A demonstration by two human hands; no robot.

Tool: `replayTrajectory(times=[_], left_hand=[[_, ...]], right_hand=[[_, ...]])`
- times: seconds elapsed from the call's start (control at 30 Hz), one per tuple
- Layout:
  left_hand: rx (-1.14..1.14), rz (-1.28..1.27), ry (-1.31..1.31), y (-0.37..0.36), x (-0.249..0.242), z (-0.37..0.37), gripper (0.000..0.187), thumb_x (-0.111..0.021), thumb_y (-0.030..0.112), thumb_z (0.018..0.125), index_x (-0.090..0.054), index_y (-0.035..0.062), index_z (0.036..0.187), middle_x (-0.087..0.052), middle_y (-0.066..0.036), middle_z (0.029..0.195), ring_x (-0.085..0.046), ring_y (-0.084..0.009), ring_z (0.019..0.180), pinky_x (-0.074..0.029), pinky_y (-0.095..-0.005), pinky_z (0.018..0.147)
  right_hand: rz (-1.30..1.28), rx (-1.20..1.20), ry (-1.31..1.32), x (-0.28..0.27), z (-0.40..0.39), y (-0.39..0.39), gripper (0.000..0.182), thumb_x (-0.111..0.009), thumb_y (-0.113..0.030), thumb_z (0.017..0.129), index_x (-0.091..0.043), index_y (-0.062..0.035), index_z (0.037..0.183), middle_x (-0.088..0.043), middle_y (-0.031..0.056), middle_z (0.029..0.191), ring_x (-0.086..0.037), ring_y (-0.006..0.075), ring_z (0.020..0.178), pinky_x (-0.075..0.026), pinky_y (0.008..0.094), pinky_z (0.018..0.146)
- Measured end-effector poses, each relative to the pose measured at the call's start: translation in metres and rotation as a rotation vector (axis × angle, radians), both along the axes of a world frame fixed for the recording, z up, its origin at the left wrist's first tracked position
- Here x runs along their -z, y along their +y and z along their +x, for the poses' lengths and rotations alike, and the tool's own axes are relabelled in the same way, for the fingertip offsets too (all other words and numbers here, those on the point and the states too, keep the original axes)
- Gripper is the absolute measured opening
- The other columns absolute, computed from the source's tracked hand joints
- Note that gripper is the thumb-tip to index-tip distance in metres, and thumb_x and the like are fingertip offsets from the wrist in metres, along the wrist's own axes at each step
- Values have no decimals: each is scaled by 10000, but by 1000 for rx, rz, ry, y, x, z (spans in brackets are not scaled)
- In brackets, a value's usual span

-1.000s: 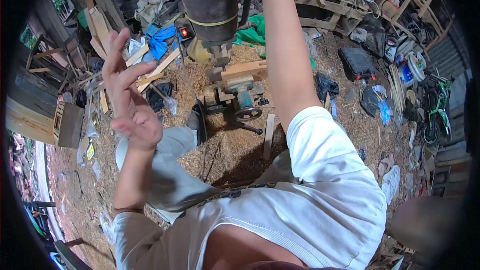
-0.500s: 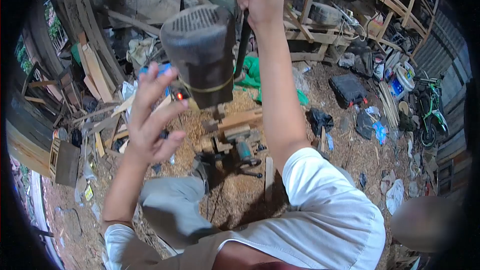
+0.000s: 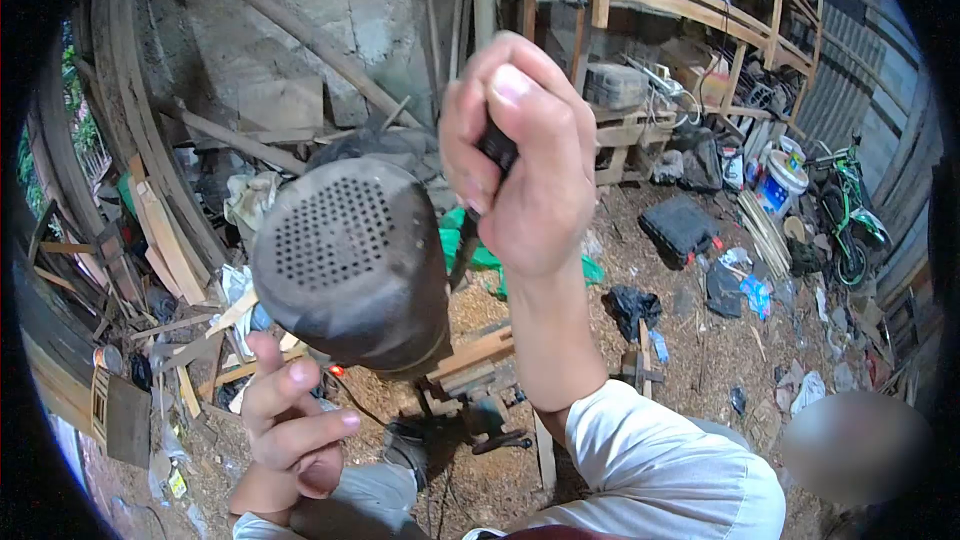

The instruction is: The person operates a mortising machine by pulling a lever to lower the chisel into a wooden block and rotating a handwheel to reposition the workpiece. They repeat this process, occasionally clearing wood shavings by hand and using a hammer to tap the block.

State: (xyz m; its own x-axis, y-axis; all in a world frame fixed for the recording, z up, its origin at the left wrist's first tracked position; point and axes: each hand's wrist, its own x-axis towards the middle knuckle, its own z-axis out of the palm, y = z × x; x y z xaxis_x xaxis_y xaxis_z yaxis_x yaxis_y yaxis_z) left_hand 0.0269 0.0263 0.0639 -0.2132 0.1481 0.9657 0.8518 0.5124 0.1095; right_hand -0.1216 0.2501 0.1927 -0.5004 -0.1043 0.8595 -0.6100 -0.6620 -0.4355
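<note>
A dark drill press head [image 3: 345, 260] with a perforated rounded top stands in front of me. My right hand [image 3: 525, 160] is closed around the black grip of its lever [image 3: 465, 245], which rises on the right of the head. My left hand [image 3: 295, 420] holds nothing; its fingers are apart and loosely bent, just below and left of the head, close to a small red light [image 3: 337, 371]. Under the head, a wooden piece [image 3: 475, 352] lies at a vise [image 3: 487, 415]. The drill end is hidden behind the head.
Wood shavings cover the ground [image 3: 690, 360]. To the right lie a black case [image 3: 680, 230], a black plastic bag [image 3: 632, 312], a white bucket [image 3: 780, 185] and a green bike [image 3: 848, 225]. Boards [image 3: 165, 230] lean at the left. A wooden rack [image 3: 690, 5] stands behind.
The view has tipped upward. My right hand and the lever grip show lower and nearer. The press head looks larger and lower. My left hand has dropped, its fingers more bent.
</note>
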Motion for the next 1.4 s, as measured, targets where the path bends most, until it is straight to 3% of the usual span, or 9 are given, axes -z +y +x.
replayTrajectory(times=[0.13, 0.27, 0.7, 0.83, 0.87, 1.0, 1.17, 1.23, 1.4], left_hand=[[65, -343, -170, 9, -16, 14, 598, -469, 636, 1034, -791, 153, 1176, -684, -49, 1352, -524, -264, 1425, -277, -448, 1259], [149, -582, -131, 17, -47, 5, 592, -504, 586, 1036, -789, 72, 1108, -745, -67, 1281, -624, -242, 1318, -376, -410, 1205], [-11, -507, -174, 1, -62, 58, 648, -468, 647, 1024, -815, 99, 1003, -763, -105, 1221, -634, -309, 1310, -356, -433, 1220], [-51, -576, -367, 1, -64, 50, 672, -508, 676, 991, -778, 104, 1217, -662, -146, 1409, -500, -322, 1452, -283, -457, 1256], [-52, -666, -422, -2, -65, 49, 721, -550, 678, 960, -686, 112, 1387, -582, -141, 1512, -425, -325, 1506, -247, -472, 1267], [-99, -807, -468, 9, -62, 37, 837, -590, 681, 913, -532, 126, 1537, -492, -115, 1601, -375, -332, 1534, -230, -493, 1268], [-134, -909, -544, 22, -54, 24, 876, -526, 695, 927, -424, 146, 1602, -348, -133, 1683, -300, -368, 1562, -250, -546, 1247], [-124, -888, -568, 22, -47, 22, 918, -353, 803, 939, -487, 142, 1563, -375, -177, 1660, -330, -422, 1537, -251, -568, 1242], [-115, -790, -519, 18, -57, 32, 917, -290, 818, 948, -531, 151, 1530, -411, -172, 1640, -346, -414, 1530, -245, -573, 1244]], right_hand=[[-5, 49, -45, 4, -1, 0, 302, -485, -276, 1006, -491, -24, 840, -433, 10, 592, -341, 64, 444, -271, 240, 407], [-22, -39, -47, 8, 13, 5, 273, -506, -247, 1022, -499, -35, 850, -447, -11, 644, -351, 42, 505, -255, 226, 443], [3, 19, -101, 5, -6, -4, 250, -514, -204, 1049, -512, -71, 838, -457, -36, 682, -366, 21, 539, -272, 213, 470], [-27, -28, -92, 6, 0, -2, 248, -514, -190, 1050, -507, -70, 833, -451, -35, 680, -368, 20, 545, -271, 216, 476], [-32, -22, -68, 5, 2, -2, 255, -511, -194, 1053, -508, -72, 830, -445, -43, 672, -368, 18, 547, -268, 216, 476], [2, 16, -90, 6, 1, -1, 252, -509, -190, 1052, -512, -79, 825, -438, -57, 658, -360, 16, 539, -265, 218, 474], [-6, 38, -119, 5, -8, -5, 253, -511, -173, 1047, -521, -75, 813, -446, -47, 632, -367, 28, 513, -273, 229, 467], [-5, 29, -123, 4, -12, -7, 256, -514, -174, 1046, -523, -75, 809, -451, -42, 624, -371, 32, 509, -276, 232, 467], [3, 20, -133, 1, -16, -8, 265, -519, -186, 1046, -536, -72, 807, -460, -19, 592, -391, 52, 478, -295, 241, 448]])
